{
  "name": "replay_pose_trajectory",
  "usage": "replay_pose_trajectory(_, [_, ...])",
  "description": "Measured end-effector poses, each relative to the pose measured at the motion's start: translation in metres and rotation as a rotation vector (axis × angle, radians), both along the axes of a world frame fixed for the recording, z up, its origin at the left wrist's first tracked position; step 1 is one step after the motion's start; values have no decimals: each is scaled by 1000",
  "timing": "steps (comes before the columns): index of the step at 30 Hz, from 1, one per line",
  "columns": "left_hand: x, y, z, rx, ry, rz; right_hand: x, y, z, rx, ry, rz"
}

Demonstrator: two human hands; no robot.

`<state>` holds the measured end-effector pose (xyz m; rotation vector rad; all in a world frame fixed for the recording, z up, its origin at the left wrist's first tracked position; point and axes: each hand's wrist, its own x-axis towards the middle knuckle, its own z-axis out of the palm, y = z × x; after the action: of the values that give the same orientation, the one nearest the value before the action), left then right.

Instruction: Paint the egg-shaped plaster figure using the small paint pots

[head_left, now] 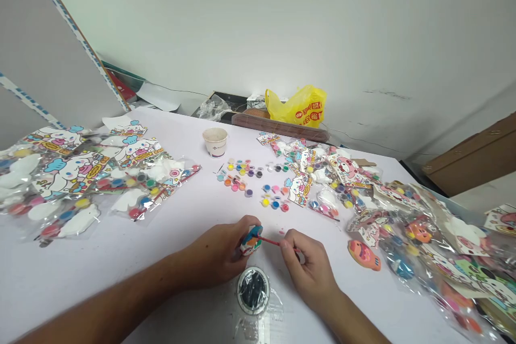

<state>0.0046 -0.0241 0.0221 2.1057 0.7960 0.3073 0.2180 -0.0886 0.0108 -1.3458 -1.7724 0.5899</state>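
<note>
My left hand (226, 250) is closed around a small painted figurine (250, 244), coloured blue, white, orange and green. Pinched between the fingers of my right hand (308, 266) is a thin red paintbrush (272, 241). Its tip meets the upper, blue part of the figurine. Below the figurine, a round dark disc with a pale rim (253, 290) lies on the table under clear plastic. Small paint pots (275, 204) in several colours sit beyond my hands. To the right of my right hand rests an orange and pink painted figurine (364, 255).
A paper cup (215, 142) stands behind the paint pots. Packaged craft kits (72, 174) cover the left of the white table, and more bags (403, 266) are heaped along the right. A yellow plastic bag (296, 106) lies beyond the far edge, by the wall.
</note>
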Motion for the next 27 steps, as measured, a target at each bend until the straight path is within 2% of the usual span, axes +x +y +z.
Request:
replay_pose_trajectory(6, [0,0,-2,-10,-13,28,5,2,1,-10,41,-74])
replay_pose_trajectory(10, [1,-1,0,-2,-18,37,4,1,0,-26,17,5])
replay_pose_trajectory(14, [1,-1,1,-7,-13,36,2,0,-1,-26,24,-59])
replay_pose_trajectory(18, [1,-2,-1,0,-21,44,1,0,-1,-50,11,-2])
replay_pose_trajectory(23, [0,0,0,24,17,65,7,6,4,-58,76,-138])
replay_pose_trajectory(27, [-1,4,10,20,92,108,9,8,5,-88,126,-144])
